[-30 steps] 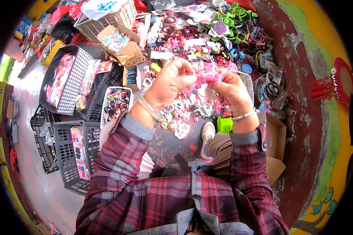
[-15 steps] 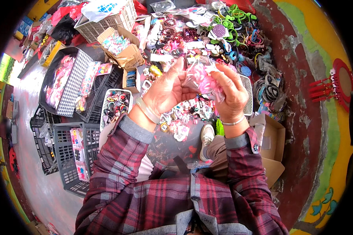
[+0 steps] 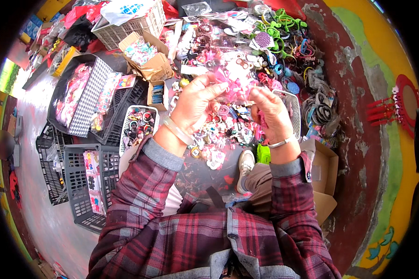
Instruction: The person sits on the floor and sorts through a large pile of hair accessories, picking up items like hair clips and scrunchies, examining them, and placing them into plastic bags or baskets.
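A bright pink, uneven, crumpled bundle (image 3: 233, 87) fills the left grip (image 3: 220, 91).

The left hand (image 3: 191, 106) pinches a pink bundle (image 3: 233, 88), the right hand (image 3: 273, 115) at its edge, above heaped trinkets (image 3: 228, 131); a grey crate (image 3: 80, 204) stands left, an open carton (image 3: 328, 168) right.

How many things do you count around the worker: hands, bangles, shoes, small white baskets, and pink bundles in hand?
Hands: 2 (left hand, right hand)
Bangles: 2 (pale bangle, silvery bangle)
Shoe: 1 in view
Small white baskets: 2 (left basket, right basket, partly hidden)
Pink bundle: 1
Total: 8
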Demonstrator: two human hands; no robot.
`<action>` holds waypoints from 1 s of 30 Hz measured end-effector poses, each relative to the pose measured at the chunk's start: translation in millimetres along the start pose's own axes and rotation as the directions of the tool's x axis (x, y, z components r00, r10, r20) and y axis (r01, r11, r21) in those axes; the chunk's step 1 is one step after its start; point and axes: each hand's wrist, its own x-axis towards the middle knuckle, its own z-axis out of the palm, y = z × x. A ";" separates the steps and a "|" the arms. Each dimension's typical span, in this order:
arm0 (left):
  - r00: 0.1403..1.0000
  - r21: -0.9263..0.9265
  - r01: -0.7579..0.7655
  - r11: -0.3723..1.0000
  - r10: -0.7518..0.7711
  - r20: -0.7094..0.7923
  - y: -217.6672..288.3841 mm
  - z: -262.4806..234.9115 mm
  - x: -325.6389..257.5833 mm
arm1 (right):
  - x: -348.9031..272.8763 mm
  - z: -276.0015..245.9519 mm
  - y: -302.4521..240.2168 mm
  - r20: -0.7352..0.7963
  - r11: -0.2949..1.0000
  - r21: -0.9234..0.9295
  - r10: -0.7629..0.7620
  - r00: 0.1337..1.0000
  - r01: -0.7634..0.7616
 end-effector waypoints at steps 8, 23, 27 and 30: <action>0.994 -0.010 0.107 0.994 -0.107 0.004 -5.0 2.8 -1.3 | 1.2 0.6 5.3 -0.039 0.994 -0.068 0.084 0.996 -0.086; 0.978 0.058 0.195 0.979 -0.198 0.059 -0.6 -0.3 -0.7 | 1.4 -2.8 3.4 -0.031 0.995 -0.001 0.102 0.994 -0.102; 0.988 0.127 0.151 0.980 -0.154 0.015 -6.0 -4.8 1.4 | 2.6 -5.7 5.3 0.015 0.995 -0.029 0.094 0.995 -0.093; 0.994 0.146 0.112 0.983 -0.114 0.001 -7.5 -6.0 1.2 | 1.5 -2.5 4.6 0.003 0.994 -0.023 0.106 0.994 -0.106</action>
